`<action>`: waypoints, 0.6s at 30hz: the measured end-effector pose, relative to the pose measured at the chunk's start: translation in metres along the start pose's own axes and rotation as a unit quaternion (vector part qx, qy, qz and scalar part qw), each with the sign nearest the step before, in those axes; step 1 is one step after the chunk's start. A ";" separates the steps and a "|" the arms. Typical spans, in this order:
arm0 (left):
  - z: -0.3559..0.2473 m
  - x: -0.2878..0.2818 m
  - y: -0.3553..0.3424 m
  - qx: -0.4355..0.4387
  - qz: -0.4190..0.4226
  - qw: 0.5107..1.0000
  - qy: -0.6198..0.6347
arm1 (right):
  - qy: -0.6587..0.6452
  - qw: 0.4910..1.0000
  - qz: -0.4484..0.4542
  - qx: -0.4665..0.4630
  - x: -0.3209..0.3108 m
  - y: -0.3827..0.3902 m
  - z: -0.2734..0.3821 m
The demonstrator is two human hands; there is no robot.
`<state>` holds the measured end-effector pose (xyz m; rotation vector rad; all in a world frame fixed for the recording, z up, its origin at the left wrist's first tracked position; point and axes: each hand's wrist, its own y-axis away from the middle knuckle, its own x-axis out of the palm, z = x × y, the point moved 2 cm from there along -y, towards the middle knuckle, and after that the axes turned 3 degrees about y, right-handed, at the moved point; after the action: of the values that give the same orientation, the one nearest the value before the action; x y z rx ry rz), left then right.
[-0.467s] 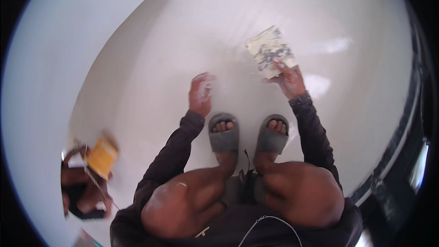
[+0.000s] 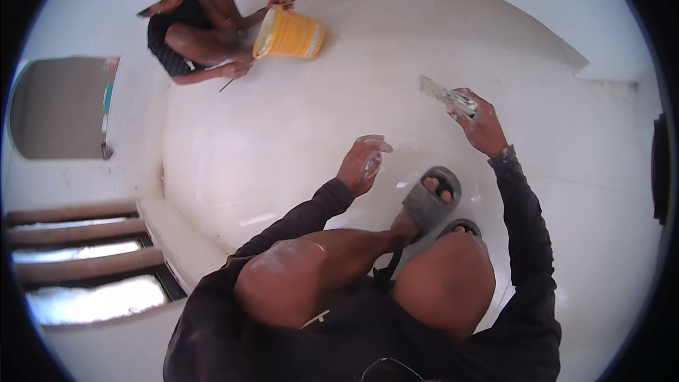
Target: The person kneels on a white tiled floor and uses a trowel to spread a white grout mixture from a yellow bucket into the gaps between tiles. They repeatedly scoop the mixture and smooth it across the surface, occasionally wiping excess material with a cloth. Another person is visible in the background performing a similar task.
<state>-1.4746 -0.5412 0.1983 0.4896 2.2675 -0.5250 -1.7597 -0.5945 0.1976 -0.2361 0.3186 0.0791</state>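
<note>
My right hand (image 2: pixel 478 120) grips a pale, flat plate (image 2: pixel 435 88) smeared with white and dark patches, seen at a slant. My left hand (image 2: pixel 361 163) is nearer my body, fingers loosely curved and apart, with white residue on them; I make out no held object in it. My sandalled feet (image 2: pixel 428 211) rest on the pale glossy floor (image 2: pixel 283 134), below and between my hands, under my bent knees.
At the upper left a co-worker (image 2: pixel 198 35) crouches by a tilted yellow bucket (image 2: pixel 296 35), thin tools in their hands. White walls (image 2: pixel 615 28) curve round. Left are a grey opening (image 2: pixel 60 106) and horizontal bars (image 2: pixel 78 226); a dark strip (image 2: pixel 659 170) is at the far right.
The view has swung: the co-worker and bucket now appear at upper left instead of lower left. My hands sit farther right; the plate is now turned more edge-on.
</note>
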 end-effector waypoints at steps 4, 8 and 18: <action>-0.066 0.001 0.066 0.035 -0.086 0.990 -0.102 | 0.040 0.997 0.051 -0.028 -0.027 -0.005 0.033; -0.117 -0.057 0.092 -0.098 -0.188 0.968 -0.133 | 0.141 0.973 -0.013 -0.184 -0.032 -0.067 0.101; -0.199 -0.126 0.084 -0.506 0.078 0.840 -0.179 | 0.492 0.797 -0.020 -0.349 0.131 -0.196 0.098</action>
<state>-1.4671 -0.3931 0.4002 0.0100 1.7851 0.6322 -1.5834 -0.7560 0.2884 -1.0345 1.3382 0.0199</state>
